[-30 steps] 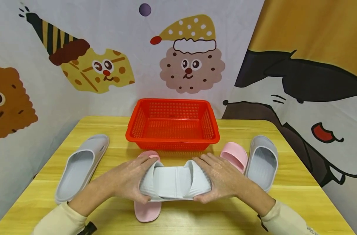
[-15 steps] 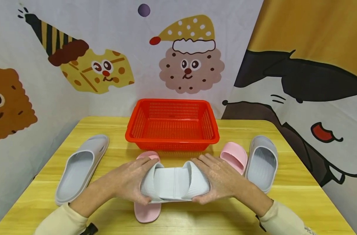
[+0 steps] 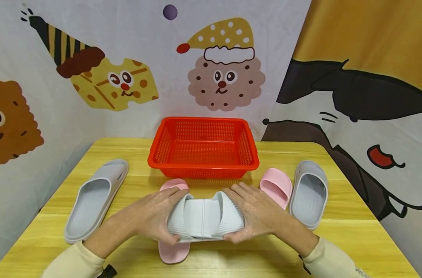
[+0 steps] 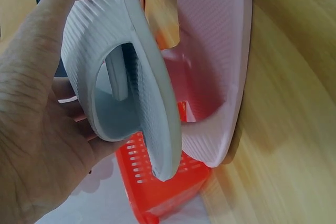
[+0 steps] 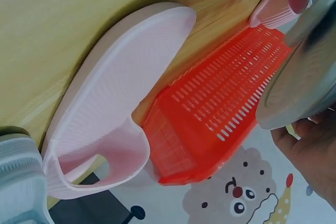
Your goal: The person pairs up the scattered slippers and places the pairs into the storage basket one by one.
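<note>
A pale blue ribbed slipper [image 3: 205, 218] lies crosswise just above the table's front middle, and both hands hold it by its ends. My left hand [image 3: 154, 215] grips the left end, fingers curled over the top and thumb underneath. My right hand [image 3: 257, 214] grips the right end the same way. In the left wrist view the left hand [image 4: 37, 135] cups the slipper [image 4: 131, 72], whose strap opening faces the camera. In the right wrist view the slipper's sole [image 5: 307, 77] sits above the right hand [image 5: 310, 150]. A pink slipper [image 3: 173, 251] lies directly beneath the held one.
A red mesh basket [image 3: 203, 164] stands behind the hands. A second pink slipper [image 3: 276, 187] lies right of them, beside a grey slipper [image 3: 309, 193]. Another grey slipper [image 3: 93, 199] lies at the left. The wooden table [image 3: 353, 231] is ringed by cartoon-printed cloth walls.
Both hands have drawn a little closer together, so the pale blue slipper looks slightly shorter, and it has shifted a touch to the left. Nothing else moved.
</note>
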`<state>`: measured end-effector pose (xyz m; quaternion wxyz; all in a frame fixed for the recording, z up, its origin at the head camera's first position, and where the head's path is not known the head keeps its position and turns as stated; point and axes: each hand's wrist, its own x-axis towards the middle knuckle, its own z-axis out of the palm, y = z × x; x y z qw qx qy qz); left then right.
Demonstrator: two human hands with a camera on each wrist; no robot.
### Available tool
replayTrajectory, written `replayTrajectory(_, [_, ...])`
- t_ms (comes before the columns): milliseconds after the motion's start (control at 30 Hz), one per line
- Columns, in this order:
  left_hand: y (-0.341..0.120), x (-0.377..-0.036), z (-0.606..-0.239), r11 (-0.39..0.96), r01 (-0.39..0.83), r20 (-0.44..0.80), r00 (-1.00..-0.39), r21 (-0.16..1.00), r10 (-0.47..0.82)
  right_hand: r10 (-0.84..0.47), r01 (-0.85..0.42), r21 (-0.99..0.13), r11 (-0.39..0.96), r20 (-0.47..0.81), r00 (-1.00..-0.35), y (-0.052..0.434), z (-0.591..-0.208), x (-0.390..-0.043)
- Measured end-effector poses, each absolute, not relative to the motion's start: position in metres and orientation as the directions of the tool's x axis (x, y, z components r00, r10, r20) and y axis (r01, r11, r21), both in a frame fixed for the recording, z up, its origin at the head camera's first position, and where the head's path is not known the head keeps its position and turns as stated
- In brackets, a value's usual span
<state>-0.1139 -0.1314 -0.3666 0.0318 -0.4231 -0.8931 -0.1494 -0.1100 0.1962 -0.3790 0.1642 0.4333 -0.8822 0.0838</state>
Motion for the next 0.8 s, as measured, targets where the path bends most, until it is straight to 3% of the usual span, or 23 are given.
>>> replayTrajectory(667, [-0.1278,-0.1139,-0.3678,0.604,0.760,0.159,-0.644,0.240,0.748,-0.729,-0.787,-0.035,0.616,0.354,-0.586,0.1929,-0.3799,-0.1090])
replayTrajectory(800, [-0.1271,-0.1138,-0.3691,0.606,0.760,0.151,-0.645,0.234,0.749,-0.717,-0.769,-0.042,0.638,0.330,-0.614,0.1913,-0.3799,-0.1075])
